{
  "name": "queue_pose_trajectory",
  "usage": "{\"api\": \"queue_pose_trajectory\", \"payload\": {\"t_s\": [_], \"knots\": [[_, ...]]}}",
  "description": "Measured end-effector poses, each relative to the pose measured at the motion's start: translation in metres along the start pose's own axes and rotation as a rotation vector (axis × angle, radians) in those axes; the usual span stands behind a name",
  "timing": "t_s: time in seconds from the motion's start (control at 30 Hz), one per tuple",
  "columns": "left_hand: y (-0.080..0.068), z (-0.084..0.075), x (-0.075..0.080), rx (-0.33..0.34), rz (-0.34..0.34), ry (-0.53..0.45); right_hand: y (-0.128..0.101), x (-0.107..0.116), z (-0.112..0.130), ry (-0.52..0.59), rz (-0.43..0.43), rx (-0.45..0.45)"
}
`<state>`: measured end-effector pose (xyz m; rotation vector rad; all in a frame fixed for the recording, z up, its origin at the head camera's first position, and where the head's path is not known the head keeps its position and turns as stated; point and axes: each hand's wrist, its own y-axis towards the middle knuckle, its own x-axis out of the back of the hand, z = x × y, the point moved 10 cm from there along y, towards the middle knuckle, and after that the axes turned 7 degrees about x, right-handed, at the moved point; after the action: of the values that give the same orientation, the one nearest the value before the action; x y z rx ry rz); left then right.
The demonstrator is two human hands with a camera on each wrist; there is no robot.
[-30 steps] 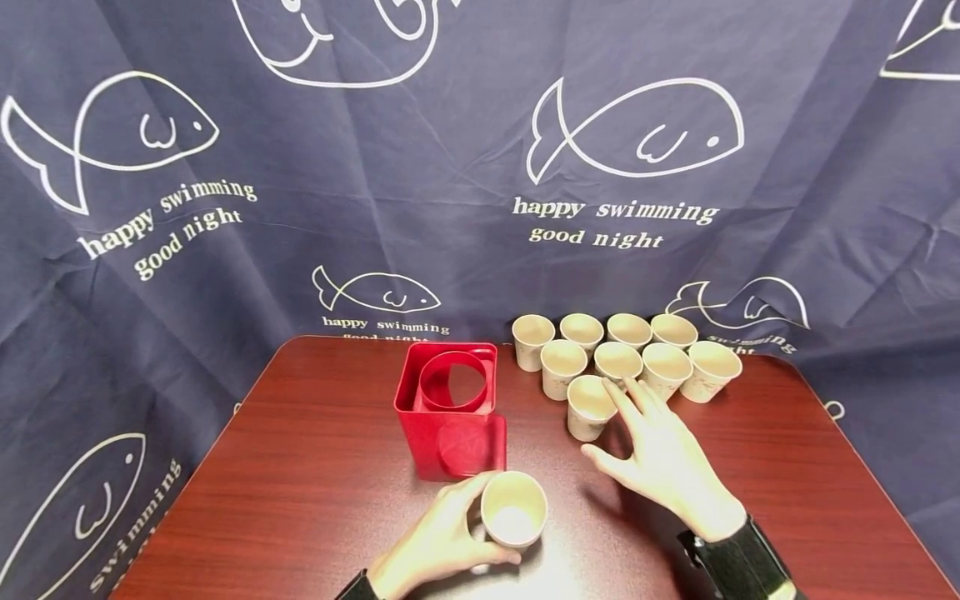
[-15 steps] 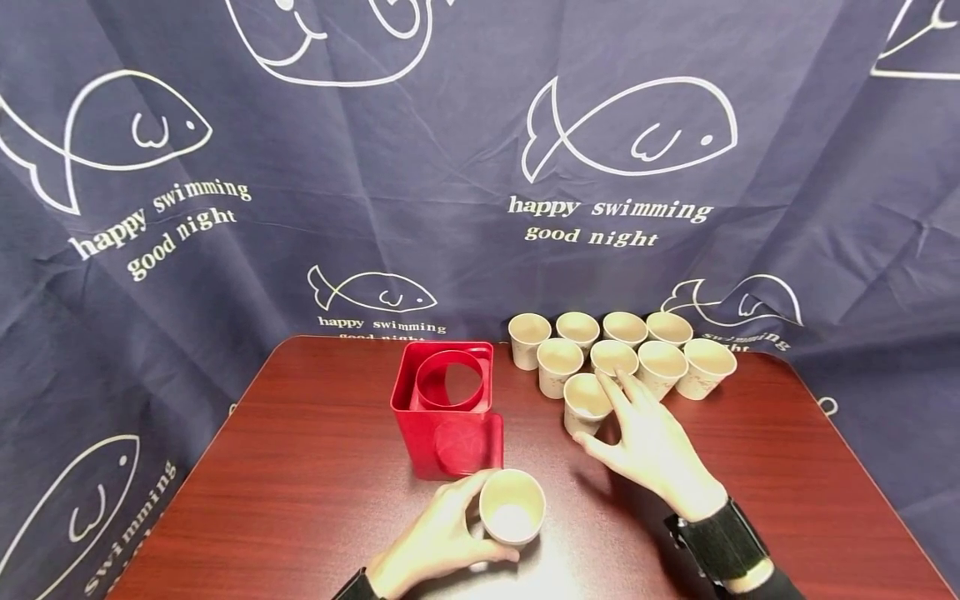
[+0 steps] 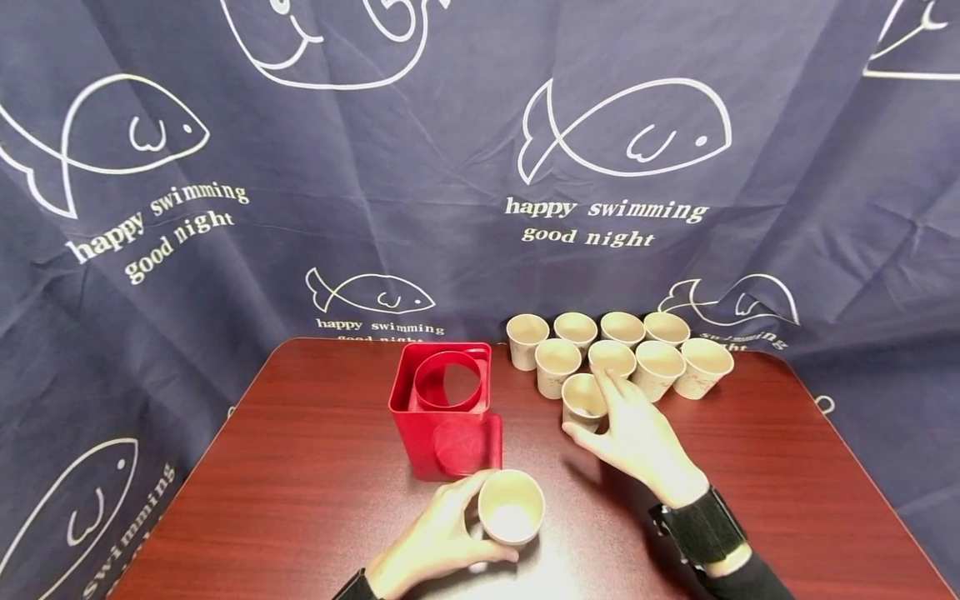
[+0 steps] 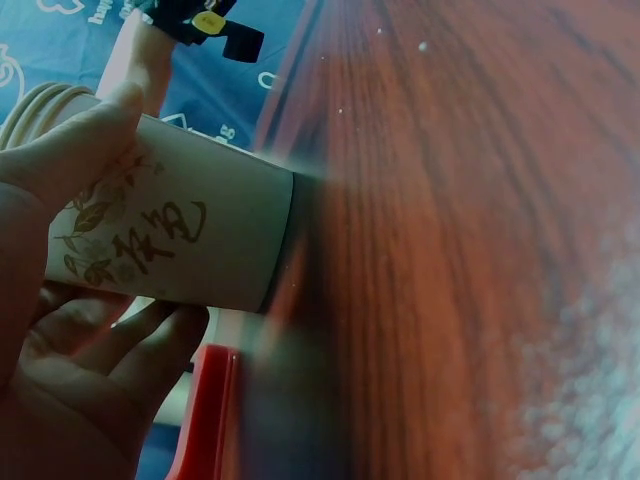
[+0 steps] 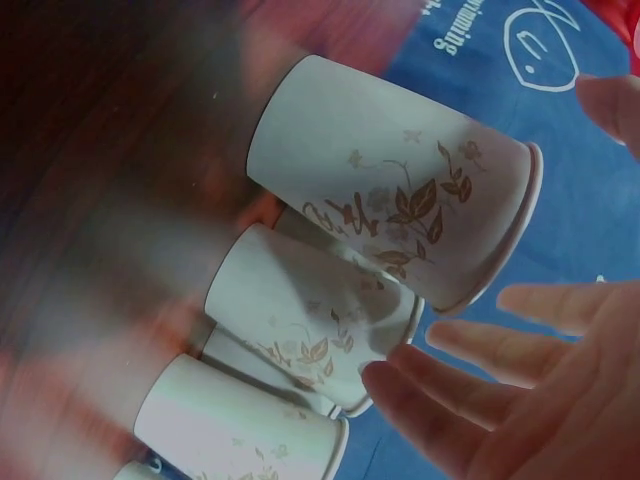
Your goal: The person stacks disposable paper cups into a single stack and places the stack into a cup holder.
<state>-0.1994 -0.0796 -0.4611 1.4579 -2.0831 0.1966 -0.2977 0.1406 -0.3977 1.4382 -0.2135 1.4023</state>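
Note:
My left hand (image 3: 442,533) grips a small stack of white paper cups (image 3: 512,508) low over the front of the table. Several rims show one inside another in the left wrist view, and the stack's wall (image 4: 180,225) bears a brown leaf print. Around the nearest standing paper cup (image 3: 583,402) reaches my right hand (image 3: 637,429), thumb on its near left side and fingers past its rim. In the right wrist view the fingers (image 5: 520,350) are spread and fairly straight, with a gap to that cup (image 5: 390,180).
Behind the nearest cup, several more paper cups (image 3: 557,367) stand upright in two rows at the table's back right. A red square container (image 3: 438,446) with a round ring inside its top stands left of centre. A blue fish-print curtain (image 3: 420,208) hangs behind the table (image 3: 300,467).
My right hand has moved a little left, closer round the nearest paper cup. The left hand and its stack have stayed almost still, with a slight shift of the whole view.

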Motion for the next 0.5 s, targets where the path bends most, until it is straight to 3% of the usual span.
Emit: {"api": "queue_pose_trajectory", "payload": {"t_s": [0.23,0.5], "knots": [[-0.0011,0.0008,-0.0001,-0.015,-0.006,-0.007,0.0016,-0.0078,-0.0097,0.076,0.054,-0.107],[-0.0005,0.0008,-0.0006,-0.004,-0.003,0.008,0.0037,-0.0064,-0.0109,0.115,-0.021,-0.045]]}}
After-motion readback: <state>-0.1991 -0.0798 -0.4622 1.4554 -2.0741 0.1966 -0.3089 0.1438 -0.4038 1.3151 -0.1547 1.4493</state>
